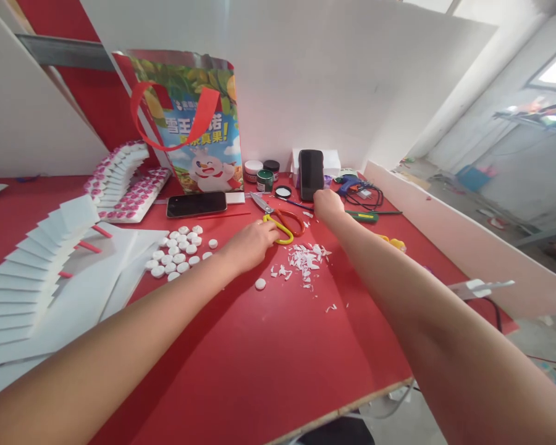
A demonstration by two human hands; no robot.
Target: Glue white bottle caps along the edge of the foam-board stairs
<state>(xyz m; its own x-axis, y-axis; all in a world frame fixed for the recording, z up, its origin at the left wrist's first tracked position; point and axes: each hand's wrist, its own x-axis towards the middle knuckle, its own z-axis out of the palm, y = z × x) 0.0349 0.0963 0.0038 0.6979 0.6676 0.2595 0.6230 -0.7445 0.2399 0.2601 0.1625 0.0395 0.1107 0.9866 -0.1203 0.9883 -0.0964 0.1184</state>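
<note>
Mid-frame, approx. 20 discs (178, 252) were cut; our left hand (250, 244) gripped scissors (282, 222), right hand (328, 204) clenched by upright phone (311, 173); foam sheets (74, 290) remained.

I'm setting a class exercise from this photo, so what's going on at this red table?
A person reaches both hands across the red tabletop. The left hand rests on the yellow-handled scissors, beside white paper scraps and small white round discs. The right hand touches the upright black phone.
</note>
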